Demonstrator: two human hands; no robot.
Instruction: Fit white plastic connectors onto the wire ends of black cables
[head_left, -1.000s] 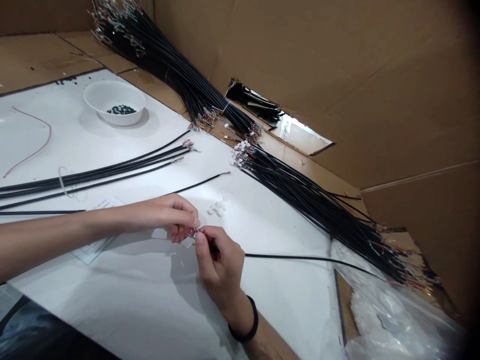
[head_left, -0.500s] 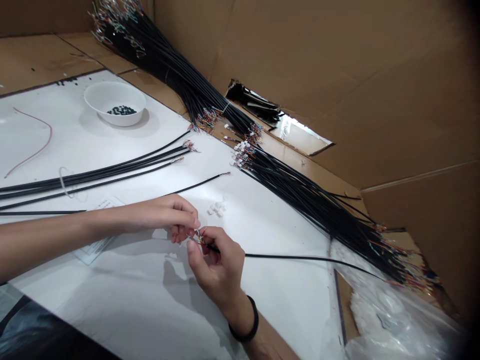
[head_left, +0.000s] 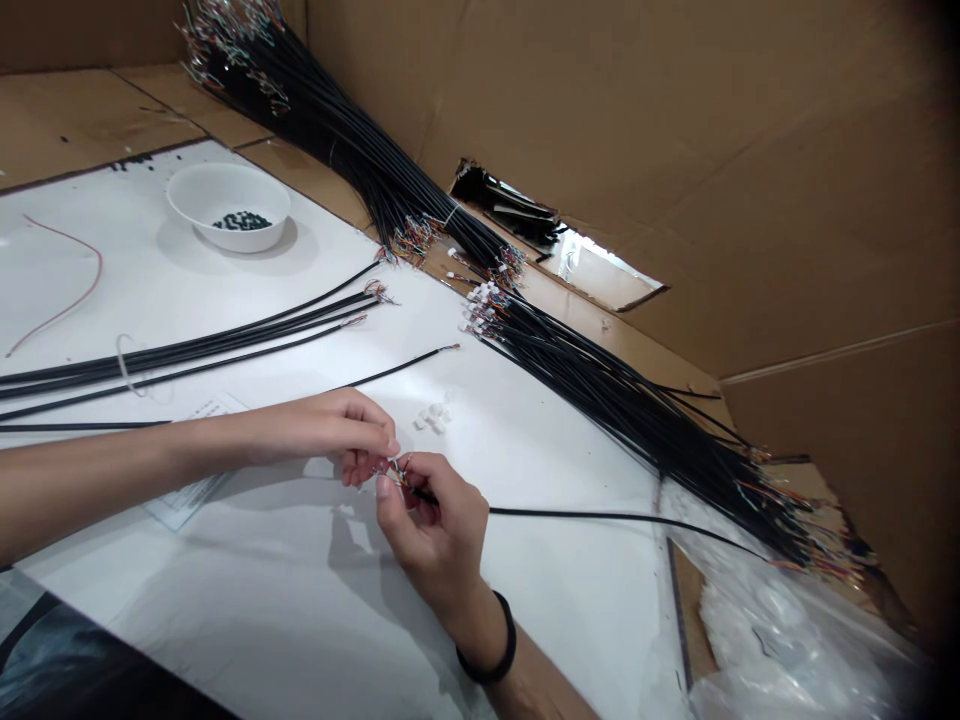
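The right hand [head_left: 442, 525] is holding the end part of one black cable [head_left: 577, 513], which is passing through its curled fingers. The short stripped end is lying between the thumb and the index finger, and the thin coloured wires [head_left: 403, 479] are coming out from it toward the left, just beyond the right thumb tip. The right thumb and index finger are standing a little apart around these wires, while the other fingers are bending around the black sheath. The left hand [head_left: 360, 440] is reaching from the left side, and its thumb and index finger are pinching at the tips of the wires; which single wire they are gripping is too small for me to tell. The two hands are almost touching each other, with the wires bridging them above the white table [head_left: 285, 610]. From the right hand, the cable is running to the right, toward the lower end of a thick cable bundle [head_left: 615, 420]. Just beyond the fingers, some small white connectors [head_left: 433, 417] are lying in a loose group. Another cable [head_left: 405, 366] is pointing its bare end past this group. A printed sheet [head_left: 184, 505] is lying partly under the left forearm, and a black band [head_left: 505, 640] is circling the right wrist.
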